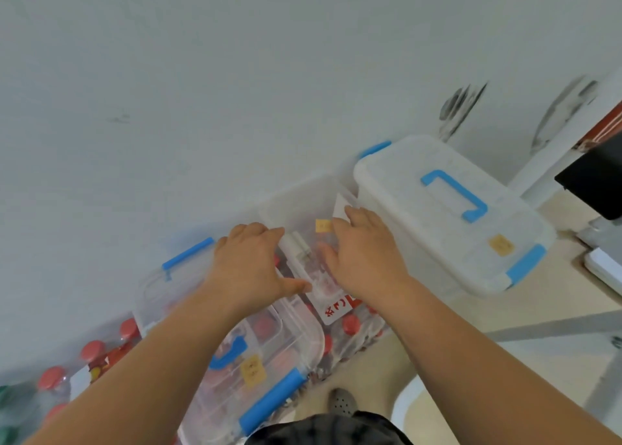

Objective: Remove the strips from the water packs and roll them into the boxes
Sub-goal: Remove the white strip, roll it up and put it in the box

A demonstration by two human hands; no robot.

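- The strip [331, 305], white with red print, lies slanted between the two hands. Its printed end hangs over the near rim of the open box [303, 192], and its far end looks partly rolled inside the box.
- The left hand [249, 266] has its fingers bent down over the box's left rim, with the thumb stretched out to touch the strip. Whether those fingers hold anything is hidden.
- The right hand [365, 252] is loosely spread with its fingers fairly straight. Its fingertips rest by a white card [341, 205] at the far corner and its thumb is just beside the strip, so it grips nothing that I can see.
- The water packs [91, 353], with red caps, sit on the floor [505, 310] under and beside a clear lid [296, 340] with blue latches. A closed box [447, 215] stands to the right.
- Risk: the roll looks only lightly pinned, so if either thumb lifts, the springy strip will probably uncoil and spring out of the box.
- Risk: the printed end is outside the rim, and pushing the roll deeper could snag it there or pull the roll loose.
- Risk: the open box looks light, so a sideways push could slide it against the closed box or tip it.
- Risk: the picture is blurred, so the exact contact points are uncertain.
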